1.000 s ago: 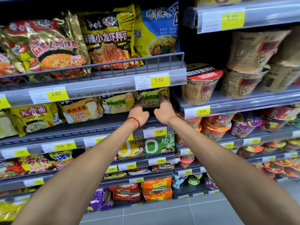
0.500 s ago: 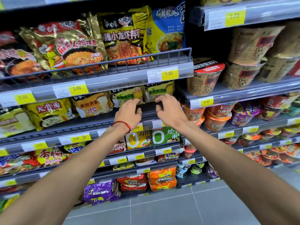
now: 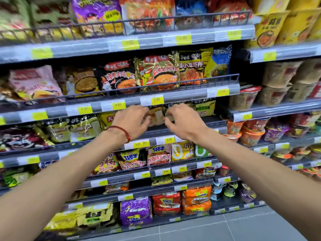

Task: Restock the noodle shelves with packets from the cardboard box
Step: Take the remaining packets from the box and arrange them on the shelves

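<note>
Fingers [image 3: 171,111] on both hands are loosely curled, tips turned toward each other, and nothing shows in their grasp. Left hand [image 3: 132,120] and right hand [image 3: 185,121] hang side by side in front of a shelf [image 3: 191,130], just under a yellow price tag [image 3: 156,100]. Between the fingertips a packet [image 3: 156,117] with a pale picture stands on that shelf (too blurred to read its print). Whether either hand touches it I cannot tell. More packets stand beside it to left and right, and fill the rows above and below. A red cord [image 3: 121,132] circles the left wrist. Cups [image 3: 250,132] are stacked in the bay to the right. Grey floor [image 3: 225,226] runs below.
</note>
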A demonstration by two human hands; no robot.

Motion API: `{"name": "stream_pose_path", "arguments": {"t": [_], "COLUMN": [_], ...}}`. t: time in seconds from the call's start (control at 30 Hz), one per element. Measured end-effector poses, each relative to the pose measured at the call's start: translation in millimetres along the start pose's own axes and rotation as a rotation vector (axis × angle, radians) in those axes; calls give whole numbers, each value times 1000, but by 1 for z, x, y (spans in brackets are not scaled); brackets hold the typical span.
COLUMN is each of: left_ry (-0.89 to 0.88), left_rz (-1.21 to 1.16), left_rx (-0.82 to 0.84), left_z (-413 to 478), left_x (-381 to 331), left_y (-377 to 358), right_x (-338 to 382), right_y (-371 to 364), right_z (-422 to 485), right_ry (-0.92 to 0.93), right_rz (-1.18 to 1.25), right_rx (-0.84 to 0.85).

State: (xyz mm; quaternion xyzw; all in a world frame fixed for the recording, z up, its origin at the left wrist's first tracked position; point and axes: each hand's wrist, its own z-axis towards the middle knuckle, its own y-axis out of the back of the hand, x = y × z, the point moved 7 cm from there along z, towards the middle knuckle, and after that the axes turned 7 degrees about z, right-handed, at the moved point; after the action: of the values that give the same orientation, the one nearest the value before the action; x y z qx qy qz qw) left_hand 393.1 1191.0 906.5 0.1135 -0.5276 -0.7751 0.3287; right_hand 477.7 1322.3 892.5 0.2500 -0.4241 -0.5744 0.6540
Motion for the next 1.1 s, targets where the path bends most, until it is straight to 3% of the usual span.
{"name": "stream_pose_path", "arguments": {"t": [0.23,0.43,0.97,1.1], "left_ry": [5,12,158,265], "left_rz": [125,187,-11,-123], "left_rx": [-76,-169,-290,-263], "left_z": [-9,22,163,198], "left_x": [66,95,100,101], "left_y": [89,152,194,182], "right_x": [82,107,32,-3], "right_y": [47,99,179,177], "right_z": [53,102,205,230], "right_ry": [74,79,104,-71], "right_rz": [-54,-109,-171,-146], "right_rx": [13,-80,-326,-213]}}
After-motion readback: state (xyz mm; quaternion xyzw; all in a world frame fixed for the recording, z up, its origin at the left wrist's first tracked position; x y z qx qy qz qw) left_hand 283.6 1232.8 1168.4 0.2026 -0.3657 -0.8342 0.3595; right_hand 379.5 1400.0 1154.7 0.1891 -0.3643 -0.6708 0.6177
